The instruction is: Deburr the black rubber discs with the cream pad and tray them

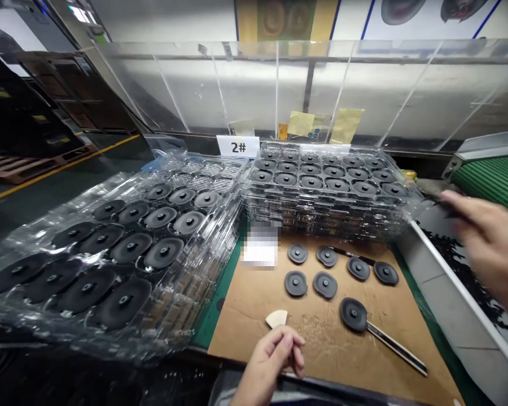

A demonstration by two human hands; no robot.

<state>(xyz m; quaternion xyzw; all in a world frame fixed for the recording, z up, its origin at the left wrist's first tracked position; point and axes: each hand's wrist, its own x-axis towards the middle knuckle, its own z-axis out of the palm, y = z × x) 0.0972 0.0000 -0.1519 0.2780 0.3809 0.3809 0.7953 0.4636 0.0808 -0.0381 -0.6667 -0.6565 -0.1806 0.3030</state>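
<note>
Curling inward, the left hand sits over the near edge of the cardboard sheet, its thumb resting against the bent forefinger; a cream wedge-shaped piece shows just beyond the knuckles, and whether the fingers touch it I cannot tell. The right hand is a blur at the far right, over the pale-walled bin of black parts; I cannot tell whether its fingers are apart or clamped on something.

Seven black rounded discs with central studs lie on the cardboard, six grouped toward the far side and one nearer, at the right, meeting the end of a cream-and-black strip. A stretch of cardboard separates the left hand from that nearer disc. Clear plastic trays loaded with discs bound the left, a second tray stack closes the far side, and the bin wall borders the right. Beyond the bin is a green ribbed conveyor belt.
</note>
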